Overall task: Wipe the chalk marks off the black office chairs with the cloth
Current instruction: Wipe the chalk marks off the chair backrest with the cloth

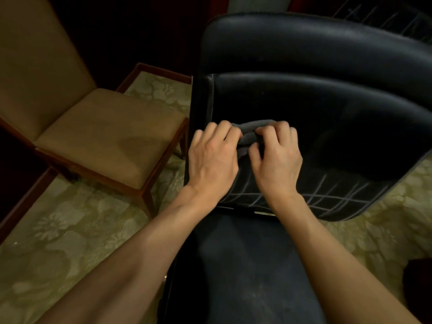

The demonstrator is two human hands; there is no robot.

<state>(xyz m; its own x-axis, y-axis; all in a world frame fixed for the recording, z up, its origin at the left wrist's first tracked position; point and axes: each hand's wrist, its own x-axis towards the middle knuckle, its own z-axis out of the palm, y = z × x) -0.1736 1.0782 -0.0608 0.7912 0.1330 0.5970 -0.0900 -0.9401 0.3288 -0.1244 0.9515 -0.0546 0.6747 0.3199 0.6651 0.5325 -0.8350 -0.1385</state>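
The office chair [315, 108] stands right of the wooden chair [93, 127], both on the carpet [70, 230]. On its seat the two hands lie side by side, left hand [214, 157] left of right hand [275, 157], with the cloth [249, 134] bunched between them. Chalk marks [327, 195] cross the seat's near edge, just before the wrists.

Bare, sleeveless forearms, no rings or watch on left hand [214, 157] or right hand [277, 157], dark blue trousers [243, 265]
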